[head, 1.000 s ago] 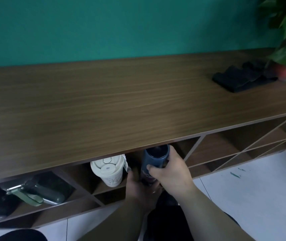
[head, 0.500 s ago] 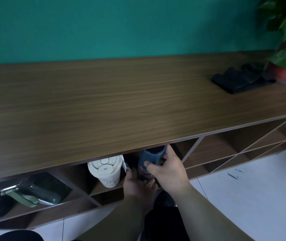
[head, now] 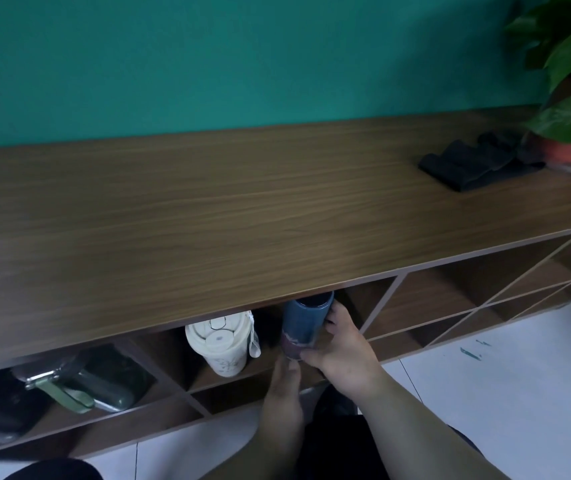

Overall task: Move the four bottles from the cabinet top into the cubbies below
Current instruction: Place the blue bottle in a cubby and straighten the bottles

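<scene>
My right hand grips the blue bottle; my left hand reaches up beneath it.
My right thumb lies across the bottle's lower end and my fingers curl round its far side near the top, with the bare forearm running back to the lower right. My left hand comes up from below, back toward me, fingers fairly straight, tips at the bottle's lower end. It is blurred, so I cannot tell how firmly it touches.
</scene>
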